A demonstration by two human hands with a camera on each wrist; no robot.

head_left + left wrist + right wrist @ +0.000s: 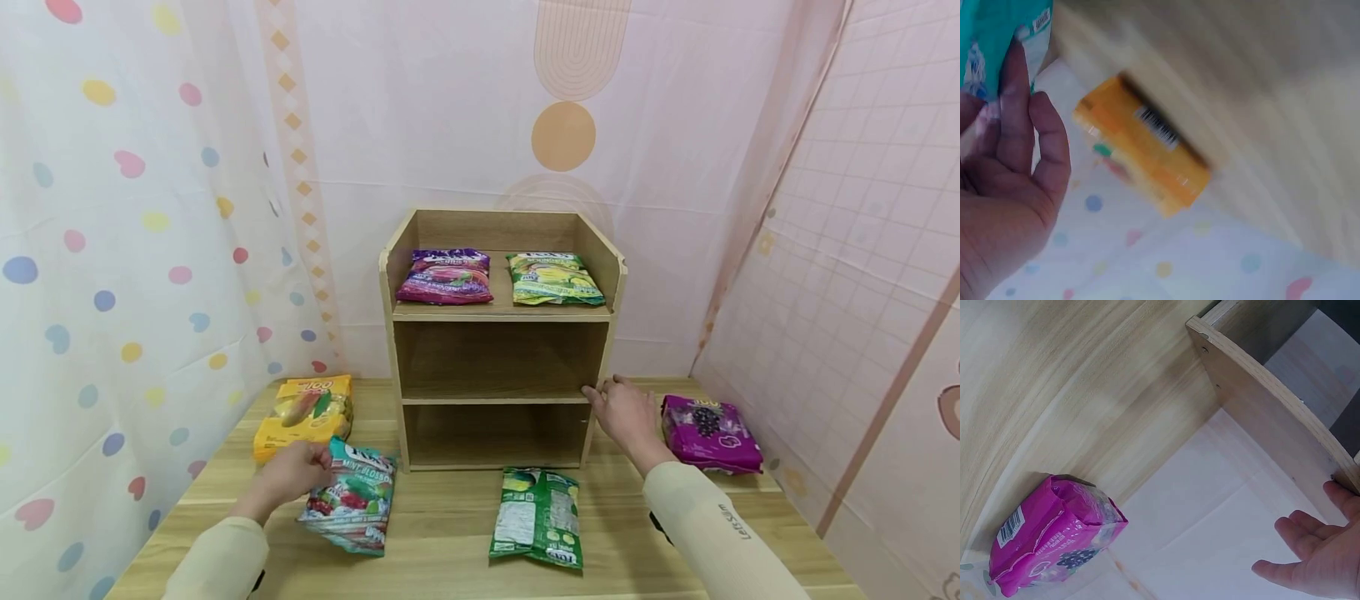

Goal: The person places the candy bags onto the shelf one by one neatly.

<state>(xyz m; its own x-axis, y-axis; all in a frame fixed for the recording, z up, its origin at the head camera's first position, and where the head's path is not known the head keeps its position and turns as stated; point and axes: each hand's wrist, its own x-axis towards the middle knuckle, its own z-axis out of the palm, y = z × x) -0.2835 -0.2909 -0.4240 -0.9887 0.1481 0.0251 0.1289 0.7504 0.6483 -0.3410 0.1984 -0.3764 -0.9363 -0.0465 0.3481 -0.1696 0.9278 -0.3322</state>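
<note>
My left hand (294, 473) pinches a teal mint candy bag (358, 498) by its upper left edge, over the table in front of the shelf. In the left wrist view the teal bag (997, 44) is partly cut off and the fingers curl against it. My right hand (624, 414) touches the right side of the wooden shelf (495, 400) near the middle board, holding no bag. The right wrist view shows that hand (1319, 547) with fingers spread loosely by the side panel (1272, 412).
On the top shelf lie a purple candy bag (447, 277) and a yellow-green one (555, 278). A green bag (537, 518) lies back-up before the shelf. A yellow mango bag (306, 412) is at left, a purple grape bag (708, 435) at right. Curtains (465, 100) enclose the table.
</note>
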